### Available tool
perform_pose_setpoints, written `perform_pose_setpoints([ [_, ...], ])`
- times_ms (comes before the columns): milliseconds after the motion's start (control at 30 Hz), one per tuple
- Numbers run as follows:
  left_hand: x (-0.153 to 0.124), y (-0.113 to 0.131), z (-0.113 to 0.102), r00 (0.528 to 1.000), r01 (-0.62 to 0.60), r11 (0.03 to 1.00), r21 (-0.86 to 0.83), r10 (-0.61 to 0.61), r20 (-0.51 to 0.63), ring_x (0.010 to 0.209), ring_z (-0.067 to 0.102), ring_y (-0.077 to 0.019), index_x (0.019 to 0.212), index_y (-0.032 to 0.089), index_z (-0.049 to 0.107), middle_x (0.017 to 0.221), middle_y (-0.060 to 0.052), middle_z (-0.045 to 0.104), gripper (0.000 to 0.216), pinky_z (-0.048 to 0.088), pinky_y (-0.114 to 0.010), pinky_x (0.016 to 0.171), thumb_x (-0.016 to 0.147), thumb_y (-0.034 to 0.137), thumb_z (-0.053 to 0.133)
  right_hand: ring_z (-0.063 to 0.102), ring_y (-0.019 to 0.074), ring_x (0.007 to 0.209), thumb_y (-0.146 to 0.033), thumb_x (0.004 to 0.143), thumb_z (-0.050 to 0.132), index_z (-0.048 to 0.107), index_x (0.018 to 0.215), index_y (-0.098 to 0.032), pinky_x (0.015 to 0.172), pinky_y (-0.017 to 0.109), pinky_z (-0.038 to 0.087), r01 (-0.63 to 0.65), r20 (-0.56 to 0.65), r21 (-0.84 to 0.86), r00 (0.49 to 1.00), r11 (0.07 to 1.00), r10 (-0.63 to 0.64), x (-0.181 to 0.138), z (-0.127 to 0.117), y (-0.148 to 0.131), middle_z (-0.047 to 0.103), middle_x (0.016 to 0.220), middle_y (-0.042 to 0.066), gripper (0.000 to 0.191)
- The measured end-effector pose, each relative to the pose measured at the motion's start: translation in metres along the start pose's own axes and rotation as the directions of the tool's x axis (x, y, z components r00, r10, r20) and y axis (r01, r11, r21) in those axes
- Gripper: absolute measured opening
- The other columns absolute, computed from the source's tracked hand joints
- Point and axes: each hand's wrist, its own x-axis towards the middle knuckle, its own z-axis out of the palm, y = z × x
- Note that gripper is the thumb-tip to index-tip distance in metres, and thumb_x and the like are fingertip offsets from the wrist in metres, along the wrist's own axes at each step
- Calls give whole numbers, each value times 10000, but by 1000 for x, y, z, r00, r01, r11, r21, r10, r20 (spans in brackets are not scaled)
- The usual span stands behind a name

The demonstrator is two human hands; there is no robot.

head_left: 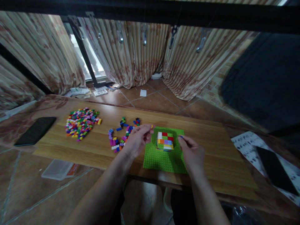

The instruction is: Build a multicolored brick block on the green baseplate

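Observation:
A green studded baseplate (161, 159) lies on the wooden table (211, 156). On it stands a small square block build (165, 140) of white, red, yellow, orange and purple bricks. My left hand (138, 139) hovers at the build's left side, its fingertips pinched on a small yellow brick (152, 127). My right hand (191, 151) is at the build's right side, fingers closed on a small blue brick (181, 137).
A big heap of mixed coloured bricks (81, 122) lies at the table's left, a smaller scatter (122, 134) nearer the baseplate. A black phone (35, 130) lies far left, another dark device (276, 170) on printed paper at right. A plastic box (57, 169) sits on the floor.

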Motion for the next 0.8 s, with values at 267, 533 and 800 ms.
perform_pose_setpoints([
  [267,3,-1,-3,997,-23,997,74,29,-74,506,465,-33,799,122,691,660,13,626,291,345,-168,478,582,271,815,708,228,743,-438,661,754,769,852,-193,728,395,560,22,180,-91,984,996,-5,-1,-7,9,773,832,76,311],
  [533,7,-8,-6,993,-43,974,223,65,-95,502,461,-33,750,129,683,652,16,609,209,335,-175,491,639,284,768,702,215,718,-448,669,760,764,889,-177,693,370,559,27,186,-91,983,995,-10,-4,-5,4,771,833,80,349],
  [800,7,-10,-5,992,-49,961,270,78,-97,487,435,-39,689,134,665,572,32,547,151,322,-187,502,653,260,740,662,198,648,-512,801,618,770,951,-177,635,346,529,68,266,-159,964,985,-24,-5,-10,1,761,793,68,398],
])
